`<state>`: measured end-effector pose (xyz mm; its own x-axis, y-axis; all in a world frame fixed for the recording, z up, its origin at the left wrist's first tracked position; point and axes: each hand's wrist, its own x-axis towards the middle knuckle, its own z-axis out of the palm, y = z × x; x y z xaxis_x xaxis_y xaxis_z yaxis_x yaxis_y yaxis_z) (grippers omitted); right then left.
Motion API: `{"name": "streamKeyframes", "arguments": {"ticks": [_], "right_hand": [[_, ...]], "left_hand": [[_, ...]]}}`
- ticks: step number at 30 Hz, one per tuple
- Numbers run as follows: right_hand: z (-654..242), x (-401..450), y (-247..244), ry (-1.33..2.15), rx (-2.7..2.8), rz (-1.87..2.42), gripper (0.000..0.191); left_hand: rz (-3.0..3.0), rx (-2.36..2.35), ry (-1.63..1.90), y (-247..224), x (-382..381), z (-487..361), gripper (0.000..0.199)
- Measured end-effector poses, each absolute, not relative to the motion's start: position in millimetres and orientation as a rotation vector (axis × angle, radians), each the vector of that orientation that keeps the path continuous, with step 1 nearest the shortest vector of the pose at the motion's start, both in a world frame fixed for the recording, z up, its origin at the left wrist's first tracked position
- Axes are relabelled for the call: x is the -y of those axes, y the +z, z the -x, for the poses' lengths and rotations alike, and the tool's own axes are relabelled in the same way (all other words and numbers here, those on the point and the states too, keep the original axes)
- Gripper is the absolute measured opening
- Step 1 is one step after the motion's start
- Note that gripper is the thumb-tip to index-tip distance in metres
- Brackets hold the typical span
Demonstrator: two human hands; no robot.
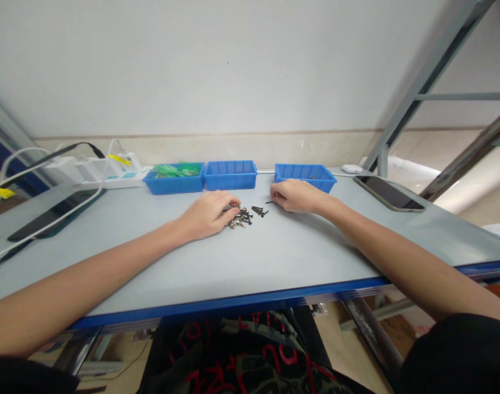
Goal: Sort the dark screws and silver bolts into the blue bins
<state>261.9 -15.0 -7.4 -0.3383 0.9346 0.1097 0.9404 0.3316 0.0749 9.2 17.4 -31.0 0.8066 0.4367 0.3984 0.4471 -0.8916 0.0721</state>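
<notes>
My left hand rests on the table at the left side of a pile of mixed screws, some dark and some brass-coloured. Its fingers curve around the pile's edge, with thumb and forefinger apart and some screws partly hidden behind them. My right hand is closed in a pinch, and the thin dark end of a screw sticks out to the left of its fingertips. Between the hands lies a small group of dark screws. Right behind my right hand stands a blue bin with a few small pieces inside.
Another blue bin stands at the back, beside a blue bin holding green plastic packets. A power strip with cables and a dark phone are at left. At right lie a second phone and a white earbud case.
</notes>
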Motion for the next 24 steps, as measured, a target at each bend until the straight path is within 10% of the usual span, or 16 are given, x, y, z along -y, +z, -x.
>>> {"name": "streamKeyframes", "arguments": {"ticks": [24], "right_hand": [[-263.1,19.4,-4.8,-0.235,2.566,1.720,0.017]], "left_hand": [[2.906,1.138,-0.869,11.0,-28.6,20.8,0.034]]}}
